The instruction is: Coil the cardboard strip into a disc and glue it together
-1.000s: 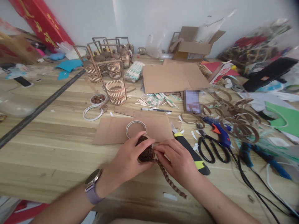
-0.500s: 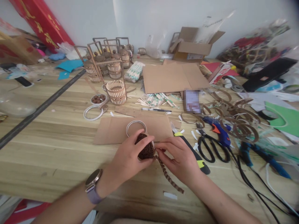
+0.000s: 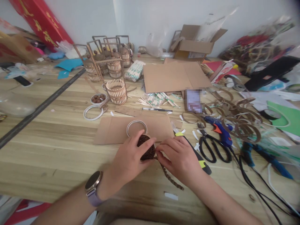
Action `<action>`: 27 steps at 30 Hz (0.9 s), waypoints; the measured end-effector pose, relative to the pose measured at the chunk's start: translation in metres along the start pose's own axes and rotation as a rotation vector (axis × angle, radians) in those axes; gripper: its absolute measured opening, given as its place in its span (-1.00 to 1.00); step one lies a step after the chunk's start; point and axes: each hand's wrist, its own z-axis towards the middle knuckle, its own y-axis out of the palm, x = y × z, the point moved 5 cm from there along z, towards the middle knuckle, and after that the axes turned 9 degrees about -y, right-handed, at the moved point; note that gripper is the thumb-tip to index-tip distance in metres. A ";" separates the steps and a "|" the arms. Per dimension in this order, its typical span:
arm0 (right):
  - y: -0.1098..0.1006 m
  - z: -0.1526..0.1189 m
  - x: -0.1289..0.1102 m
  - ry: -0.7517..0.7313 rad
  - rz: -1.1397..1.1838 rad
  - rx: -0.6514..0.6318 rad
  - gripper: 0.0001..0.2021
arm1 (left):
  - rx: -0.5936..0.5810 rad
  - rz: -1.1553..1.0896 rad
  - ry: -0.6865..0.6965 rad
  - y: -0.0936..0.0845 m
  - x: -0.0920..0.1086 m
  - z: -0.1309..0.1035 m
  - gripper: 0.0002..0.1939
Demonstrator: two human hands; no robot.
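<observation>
A dark brown coil of corrugated cardboard strip [image 3: 147, 150] is gripped by my left hand [image 3: 131, 156], whose thumb and fingers curve around its sides. From the coil's right edge a loose end of the strip [image 3: 172, 181] hangs down toward the table. My right hand [image 3: 177, 156] is closed in a pinch at that right edge, where the strip leaves the coil; its fingertips partly hide the spot. Just beyond the coil, a white-edged ring [image 3: 137, 122] lies on a flat cardboard piece [image 3: 112, 131].
Right of my hands lie a utility knife [image 3: 203, 164], black-handled scissors [image 3: 207, 145], a blue glue gun [image 3: 220, 131] with cables, and a pile of cardboard strips [image 3: 243, 122]. Small slatted baskets [image 3: 116, 90] with tall handles stand at the back left, near a bowl of brown balls [image 3: 98, 98].
Both hands stay at nearly the same place on the coil. The right fingers have shifted slightly along its edge, and the hanging strip end has swung a little upward and left.
</observation>
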 end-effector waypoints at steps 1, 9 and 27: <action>0.001 0.000 0.000 -0.005 -0.018 -0.017 -0.85 | -0.003 0.019 0.003 0.001 0.000 0.000 -0.36; 0.004 -0.001 0.001 0.020 0.007 -0.061 -0.83 | 0.020 -0.001 0.040 0.004 0.003 -0.002 -0.20; 0.002 -0.004 0.011 0.096 0.213 -0.014 -0.89 | 0.095 -0.114 -0.041 0.000 -0.006 0.003 -0.22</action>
